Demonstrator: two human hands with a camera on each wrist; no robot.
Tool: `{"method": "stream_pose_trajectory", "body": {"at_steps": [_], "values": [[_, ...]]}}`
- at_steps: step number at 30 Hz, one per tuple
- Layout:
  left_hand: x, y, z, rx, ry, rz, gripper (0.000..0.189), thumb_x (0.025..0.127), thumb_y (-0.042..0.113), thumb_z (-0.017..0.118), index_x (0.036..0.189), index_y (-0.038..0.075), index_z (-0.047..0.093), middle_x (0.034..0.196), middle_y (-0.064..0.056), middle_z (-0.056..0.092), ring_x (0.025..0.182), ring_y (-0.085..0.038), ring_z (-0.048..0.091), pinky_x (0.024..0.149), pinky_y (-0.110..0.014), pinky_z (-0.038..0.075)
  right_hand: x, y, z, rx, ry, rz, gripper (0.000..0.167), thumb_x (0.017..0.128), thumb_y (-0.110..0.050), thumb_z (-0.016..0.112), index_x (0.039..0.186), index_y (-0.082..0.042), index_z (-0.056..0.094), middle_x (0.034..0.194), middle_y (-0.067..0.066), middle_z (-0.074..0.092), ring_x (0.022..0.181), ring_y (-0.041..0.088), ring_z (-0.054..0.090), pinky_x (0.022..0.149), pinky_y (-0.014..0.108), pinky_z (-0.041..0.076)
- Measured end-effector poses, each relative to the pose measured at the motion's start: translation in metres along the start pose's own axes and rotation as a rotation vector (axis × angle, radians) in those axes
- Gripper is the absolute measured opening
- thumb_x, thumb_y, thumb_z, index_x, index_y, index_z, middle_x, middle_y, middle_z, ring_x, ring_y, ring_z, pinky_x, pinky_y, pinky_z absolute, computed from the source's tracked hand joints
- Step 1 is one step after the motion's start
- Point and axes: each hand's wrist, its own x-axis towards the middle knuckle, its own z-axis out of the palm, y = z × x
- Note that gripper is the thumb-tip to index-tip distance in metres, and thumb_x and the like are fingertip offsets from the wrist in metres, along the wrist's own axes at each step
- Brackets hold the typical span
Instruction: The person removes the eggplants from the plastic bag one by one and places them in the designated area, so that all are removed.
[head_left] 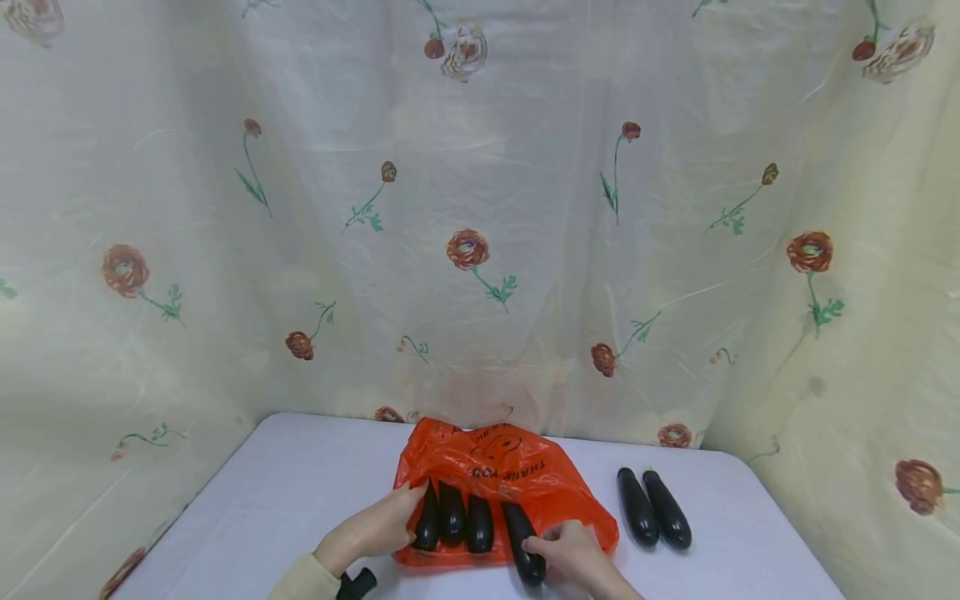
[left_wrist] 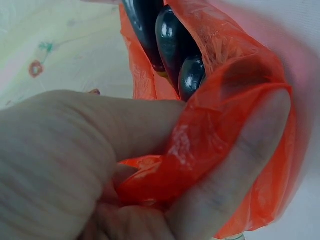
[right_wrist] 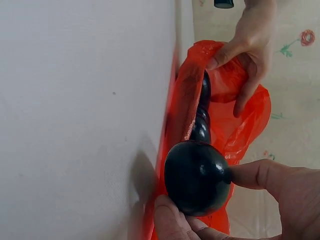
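Observation:
A red plastic bag [head_left: 510,450] with black print lies on the table, its mouth facing me. Three dark eggplants [head_left: 452,514] lie side by side in its mouth. My left hand [head_left: 393,521] grips the bag's left edge; in the left wrist view its thumb and fingers [left_wrist: 135,125] pinch the crumpled plastic. My right hand [head_left: 573,554] holds another eggplant [head_left: 522,542] near its thick end, with the far end at the bag's opening. In the right wrist view, the thumb and fingers press the round end of this eggplant [right_wrist: 197,177] from opposite sides.
Two more eggplants [head_left: 651,510] lie together on the white table [head_left: 300,467], right of the bag. A black strap-like object [head_left: 356,583] shows by my left wrist. A flower-printed curtain [head_left: 540,250] hangs behind the table and at both sides.

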Motion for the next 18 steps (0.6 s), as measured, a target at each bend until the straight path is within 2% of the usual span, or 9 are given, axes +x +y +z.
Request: {"method": "stream_pose_trajectory", "body": {"at_steps": [4, 11, 18], "values": [[0.001, 0.0, 0.001, 0.001, 0.003, 0.004, 0.075, 0.078, -0.007, 0.071, 0.145, -0.004, 0.037, 0.149, -0.02, 0.04, 0.132, -0.034, 0.047, 0.101, -0.051, 0.046, -0.004, 0.002, 0.0, 0.001, 0.0, 0.008, 0.037, 0.082, -0.04, 0.073, 0.09, -0.004, 0.071, 0.077, 0.006, 0.06, 0.071, 0.019, 0.055, 0.06, 0.027, 0.042], [0.001, -0.001, 0.001, 0.008, -0.001, -0.002, 0.074, 0.079, -0.006, 0.071, 0.144, -0.006, 0.036, 0.149, -0.021, 0.04, 0.133, -0.035, 0.045, 0.101, -0.05, 0.046, -0.011, 0.002, -0.001, 0.007, -0.02, -0.033, 0.037, 0.082, -0.038, 0.073, 0.091, -0.003, 0.071, 0.077, 0.005, 0.062, 0.071, 0.019, 0.056, 0.061, 0.027, 0.046], [-0.001, 0.0, -0.001, -0.006, 0.001, 0.006, 0.072, 0.079, -0.007, 0.07, 0.144, -0.006, 0.037, 0.149, -0.022, 0.04, 0.133, -0.035, 0.045, 0.102, -0.051, 0.045, -0.019, 0.005, -0.001, 0.009, -0.089, -0.065, 0.034, 0.084, -0.037, 0.072, 0.089, -0.004, 0.072, 0.074, 0.003, 0.063, 0.069, 0.017, 0.056, 0.061, 0.026, 0.046]]}}
